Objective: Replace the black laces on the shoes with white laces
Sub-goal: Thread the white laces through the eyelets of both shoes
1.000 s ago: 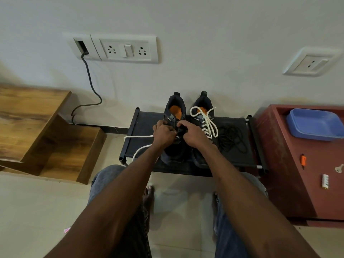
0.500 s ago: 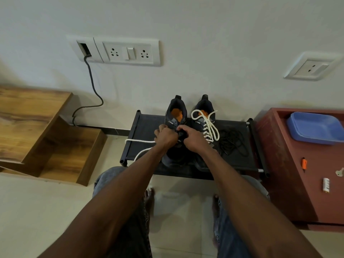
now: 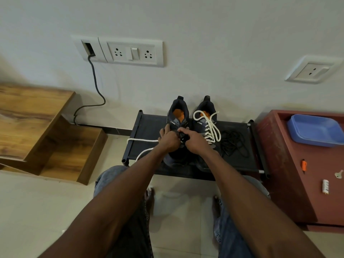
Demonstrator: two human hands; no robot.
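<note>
White lace (image 3: 142, 140) trails left off the black rack (image 3: 149, 127), ready for threading. Both hands, left hand (image 3: 168, 139) and right hand (image 3: 193, 141), pinch at the left shoe (image 3: 177, 116), likely working its eyelets. Right shoe (image 3: 206, 120) is already laced white; removed black laces (image 3: 234, 142) lie right.

Plain room corner, off-white wall (image 3: 204, 25) above pale tiled floor (image 3: 28, 211)
Set in wall: switch-and-socket panel (image 3: 131, 53) with dark cable (image 3: 95, 81) trailing down, single socket (image 3: 313, 70) further right. Stepped wooden unit (image 3: 37, 123) at left, low black rack (image 3: 149, 131) against skirting, reddish-brown cabinet (image 3: 290, 183) at right bearing blue tray (image 3: 314, 130)
</note>
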